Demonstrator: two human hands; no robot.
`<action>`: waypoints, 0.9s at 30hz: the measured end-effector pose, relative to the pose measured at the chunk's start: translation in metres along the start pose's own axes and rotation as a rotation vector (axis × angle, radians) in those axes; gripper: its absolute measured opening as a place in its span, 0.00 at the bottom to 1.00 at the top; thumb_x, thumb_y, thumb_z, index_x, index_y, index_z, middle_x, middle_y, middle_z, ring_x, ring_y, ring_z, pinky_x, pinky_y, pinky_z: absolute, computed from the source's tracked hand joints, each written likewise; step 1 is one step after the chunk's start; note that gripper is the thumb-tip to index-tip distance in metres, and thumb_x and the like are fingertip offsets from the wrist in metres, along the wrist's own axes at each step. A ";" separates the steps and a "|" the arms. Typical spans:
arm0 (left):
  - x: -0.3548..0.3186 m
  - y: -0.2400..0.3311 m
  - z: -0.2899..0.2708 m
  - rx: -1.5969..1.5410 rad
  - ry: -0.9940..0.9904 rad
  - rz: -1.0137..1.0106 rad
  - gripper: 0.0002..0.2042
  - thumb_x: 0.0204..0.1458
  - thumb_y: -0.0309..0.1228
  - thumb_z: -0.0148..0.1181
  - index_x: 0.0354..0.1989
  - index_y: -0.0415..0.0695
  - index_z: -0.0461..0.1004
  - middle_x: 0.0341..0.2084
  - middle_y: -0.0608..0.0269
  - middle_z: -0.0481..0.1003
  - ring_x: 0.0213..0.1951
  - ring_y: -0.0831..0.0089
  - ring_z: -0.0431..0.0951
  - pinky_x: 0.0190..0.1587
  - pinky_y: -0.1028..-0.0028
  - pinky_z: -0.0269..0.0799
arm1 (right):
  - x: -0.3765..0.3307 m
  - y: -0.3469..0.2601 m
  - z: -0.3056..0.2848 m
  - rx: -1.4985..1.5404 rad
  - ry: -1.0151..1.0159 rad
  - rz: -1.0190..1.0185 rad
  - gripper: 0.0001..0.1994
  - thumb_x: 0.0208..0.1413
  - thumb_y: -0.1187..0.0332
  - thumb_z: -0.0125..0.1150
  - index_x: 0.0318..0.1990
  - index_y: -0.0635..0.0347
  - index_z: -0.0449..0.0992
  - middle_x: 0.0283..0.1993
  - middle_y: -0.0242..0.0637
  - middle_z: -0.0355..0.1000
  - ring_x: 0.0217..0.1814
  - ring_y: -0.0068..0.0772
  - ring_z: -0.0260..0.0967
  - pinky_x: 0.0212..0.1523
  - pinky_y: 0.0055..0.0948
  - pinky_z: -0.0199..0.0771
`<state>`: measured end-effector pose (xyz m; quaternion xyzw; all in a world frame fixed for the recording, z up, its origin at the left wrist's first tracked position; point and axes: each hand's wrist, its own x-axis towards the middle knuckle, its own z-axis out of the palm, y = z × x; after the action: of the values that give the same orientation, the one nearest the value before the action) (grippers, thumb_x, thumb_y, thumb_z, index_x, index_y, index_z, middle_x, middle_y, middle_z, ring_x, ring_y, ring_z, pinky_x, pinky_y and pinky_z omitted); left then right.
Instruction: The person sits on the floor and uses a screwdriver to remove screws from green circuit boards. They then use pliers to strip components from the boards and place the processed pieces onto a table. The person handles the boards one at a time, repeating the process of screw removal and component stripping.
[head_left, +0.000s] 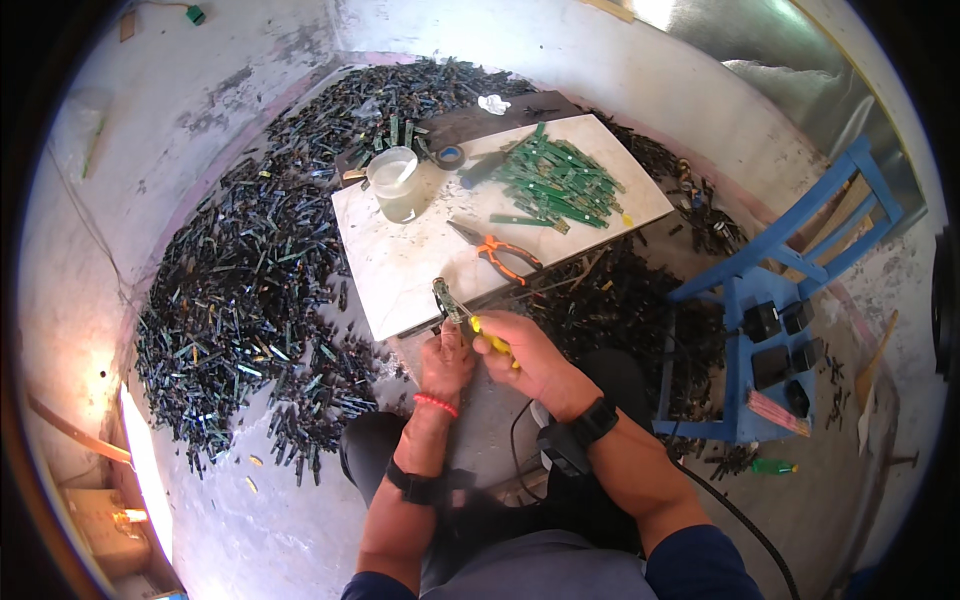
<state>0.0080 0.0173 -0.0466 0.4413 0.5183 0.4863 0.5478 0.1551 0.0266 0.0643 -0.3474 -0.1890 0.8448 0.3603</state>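
My left hand (447, 360) is closed around the lower end of a narrow circuit board strip (444, 297), held at the near edge of the white tabletop. My right hand (535, 352) grips a yellow-handled screwdriver (497, 342), whose thin shaft reaches toward the strip; exactly where its tip touches is too small to tell. Just beyond both hands lie pliers with orange and black handles (497, 254). Farther right on the tabletop is a heap of green circuit board strips (560, 178).
A clear plastic tub (396, 190) of liquid and a blue tape roll (451, 156) stand on the white tabletop (375, 275). Dark electronic pieces (250, 270) are piled across the floor. A blue chair (745, 300) holding black blocks stands right. A black cable (745, 520) passes my right arm.
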 end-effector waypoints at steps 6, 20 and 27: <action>-0.014 0.052 0.015 -0.249 0.123 -0.187 0.21 0.57 0.46 0.46 0.14 0.47 0.61 0.09 0.73 0.58 0.11 0.82 0.54 0.12 0.78 0.48 | 0.004 0.006 -0.001 -0.377 0.143 -0.168 0.09 0.54 0.66 0.54 0.41 0.55 0.70 0.23 0.30 0.65 0.13 0.14 0.52 0.13 0.15 0.48; -0.013 0.058 0.019 -0.283 0.100 -0.137 0.19 0.57 0.47 0.45 0.18 0.51 0.58 0.11 0.76 0.54 0.11 0.84 0.52 0.12 0.81 0.45 | 0.011 0.014 -0.012 -1.546 0.362 -0.789 0.09 0.51 0.67 0.51 0.40 0.56 0.70 0.23 0.45 0.69 0.24 0.46 0.68 0.23 0.39 0.65; -0.015 0.053 0.018 -0.302 0.128 -0.205 0.23 0.56 0.51 0.43 0.14 0.48 0.56 0.08 0.72 0.54 0.08 0.81 0.50 0.10 0.79 0.45 | 0.000 0.000 0.002 -0.535 0.132 -0.135 0.12 0.55 0.61 0.52 0.41 0.59 0.70 0.21 0.29 0.64 0.12 0.15 0.52 0.12 0.17 0.47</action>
<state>0.0221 0.0103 0.0090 0.2670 0.5155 0.5275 0.6203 0.1538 0.0264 0.0651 -0.4711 -0.4041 0.7145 0.3229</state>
